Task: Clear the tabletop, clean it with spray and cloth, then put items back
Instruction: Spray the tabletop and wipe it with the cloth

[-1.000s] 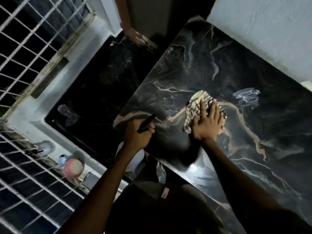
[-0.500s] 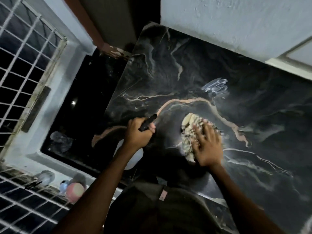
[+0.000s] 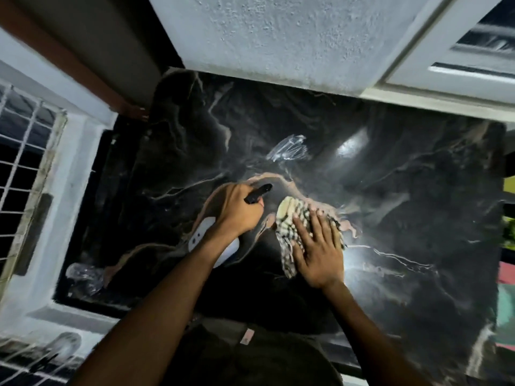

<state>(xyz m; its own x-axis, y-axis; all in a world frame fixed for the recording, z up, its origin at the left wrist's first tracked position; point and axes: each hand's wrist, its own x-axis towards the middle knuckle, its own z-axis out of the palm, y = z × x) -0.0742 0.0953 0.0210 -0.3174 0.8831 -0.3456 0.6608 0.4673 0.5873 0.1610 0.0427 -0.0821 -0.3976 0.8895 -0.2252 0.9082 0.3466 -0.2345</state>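
A black marble-patterned tabletop [image 3: 390, 190] fills the middle of the head view. My left hand [image 3: 239, 210] grips a white spray bottle [image 3: 200, 235] by its black trigger head, held just above the table. The bottle's body hangs below my wrist, partly hidden. My right hand [image 3: 320, 249] lies flat, fingers spread, pressing a crumpled cream and black checked cloth [image 3: 292, 221] onto the table. The cloth sits right beside the spray nozzle. A wet smear [image 3: 287, 149] glistens on the surface beyond both hands.
A white textured wall [image 3: 278, 37] borders the table's far edge. A dark floor strip [image 3: 92, 218] and a barred window [image 3: 22, 176] lie to the left. A crumpled clear plastic bag [image 3: 83, 277] rests on the floor. Colourful objects show past the table's right edge.
The view has swung right across the table. My right hand and cloth slid toward me and to the left, near the bottle. My left hand kept hold of the spray bottle.
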